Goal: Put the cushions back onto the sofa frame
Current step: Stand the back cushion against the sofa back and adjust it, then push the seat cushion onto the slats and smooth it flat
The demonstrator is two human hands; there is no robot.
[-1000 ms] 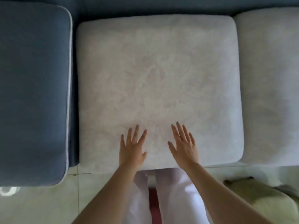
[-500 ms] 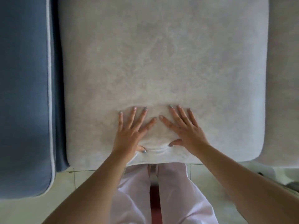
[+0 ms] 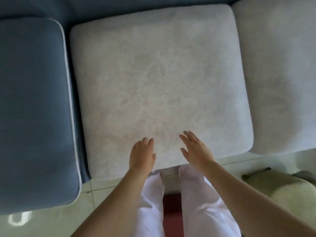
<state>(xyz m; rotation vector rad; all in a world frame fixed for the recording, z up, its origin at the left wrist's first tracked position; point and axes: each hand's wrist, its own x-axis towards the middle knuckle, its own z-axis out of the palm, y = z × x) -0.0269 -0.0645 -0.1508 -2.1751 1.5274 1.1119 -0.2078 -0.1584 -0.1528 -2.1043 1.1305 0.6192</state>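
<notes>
A large pale grey seat cushion (image 3: 159, 79) lies flat in the sofa frame, filling the middle of the view. Both hands hover over its front edge. My left hand (image 3: 142, 153) has its fingers relaxed and slightly bent, holding nothing. My right hand (image 3: 195, 147) has straight, spread fingers and is also empty. I cannot tell whether either hand touches the fabric. A second pale cushion (image 3: 277, 74) sits beside the first on the right.
The blue sofa arm (image 3: 32, 108) with white piping runs down the left side, and the blue sofa back (image 3: 102, 7) crosses the top. Pale floor tiles (image 3: 44, 218) lie in front. A beige object (image 3: 289, 190) sits on the floor at the right.
Half a second ago both palms pressed into the cushion's front edge and dented it. Now the hands have lifted and drawn back, the dent is gone, and my head has moved away.
</notes>
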